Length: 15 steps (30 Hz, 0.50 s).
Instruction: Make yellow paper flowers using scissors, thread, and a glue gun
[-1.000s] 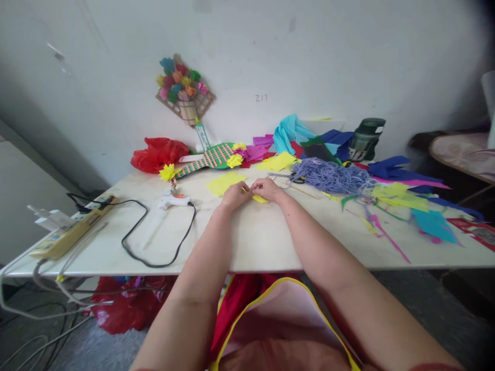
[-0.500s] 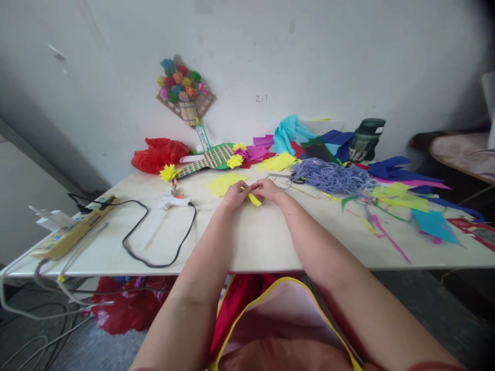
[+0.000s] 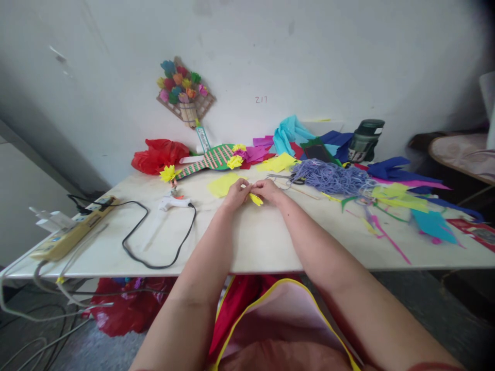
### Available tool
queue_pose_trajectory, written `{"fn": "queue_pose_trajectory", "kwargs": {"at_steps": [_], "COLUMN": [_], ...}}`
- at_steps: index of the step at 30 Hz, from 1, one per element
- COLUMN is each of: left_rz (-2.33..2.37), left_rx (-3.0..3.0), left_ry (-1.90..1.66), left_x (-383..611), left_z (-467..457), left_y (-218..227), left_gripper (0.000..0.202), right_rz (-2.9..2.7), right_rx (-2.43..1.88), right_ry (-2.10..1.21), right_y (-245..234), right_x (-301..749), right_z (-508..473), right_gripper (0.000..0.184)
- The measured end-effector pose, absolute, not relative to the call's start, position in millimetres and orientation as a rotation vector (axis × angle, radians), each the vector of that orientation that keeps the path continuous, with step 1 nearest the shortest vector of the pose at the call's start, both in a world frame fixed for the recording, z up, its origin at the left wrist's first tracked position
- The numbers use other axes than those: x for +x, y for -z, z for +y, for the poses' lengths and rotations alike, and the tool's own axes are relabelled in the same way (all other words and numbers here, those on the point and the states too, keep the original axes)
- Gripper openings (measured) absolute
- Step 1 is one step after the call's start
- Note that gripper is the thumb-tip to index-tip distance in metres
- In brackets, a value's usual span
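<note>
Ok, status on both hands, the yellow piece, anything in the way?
Left hand, right hand pinching small yellow piece. Yellow sheet by left hand. Scissors near right hand, seemingly not blocking.

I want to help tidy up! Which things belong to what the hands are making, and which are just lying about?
Belong to the job:
- folded yellow piece, between left hand and right hand
- probably the flat yellow sheet beside the left hand

Lying about, seemingly unused now:
- glue gun
- scissors
- purple string
- dark bottle

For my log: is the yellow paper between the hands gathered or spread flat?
Gathered: the yellow paper narrows where the left hand and right hand pinch it.
</note>
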<state>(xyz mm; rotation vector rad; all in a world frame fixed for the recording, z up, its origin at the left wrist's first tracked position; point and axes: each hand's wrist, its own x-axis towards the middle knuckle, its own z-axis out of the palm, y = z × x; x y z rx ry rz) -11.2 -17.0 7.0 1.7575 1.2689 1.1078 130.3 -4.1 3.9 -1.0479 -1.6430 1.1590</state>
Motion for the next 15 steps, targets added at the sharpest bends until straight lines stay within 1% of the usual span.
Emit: {"fn": "queue_pose_trajectory", "kwargs": {"at_steps": [8, 15], "left_rz": [1.061, 1.040], "left_rx": [1.427, 1.462], "left_ry": [-1.174, -1.220], "left_x": [-13, -12], "left_z": [-24, -27], "left_y": [-18, -18], "left_gripper": [0.022, 0.030], "right_rz": [-1.421, -1.348], "right_rx": [-0.978, -0.838], "right_ry": [-1.142, -1.186], "right_y": [-9, -7], "right_x": [127, 125], "right_z": [-1, 3], "right_gripper": [0.032, 0.030]}}
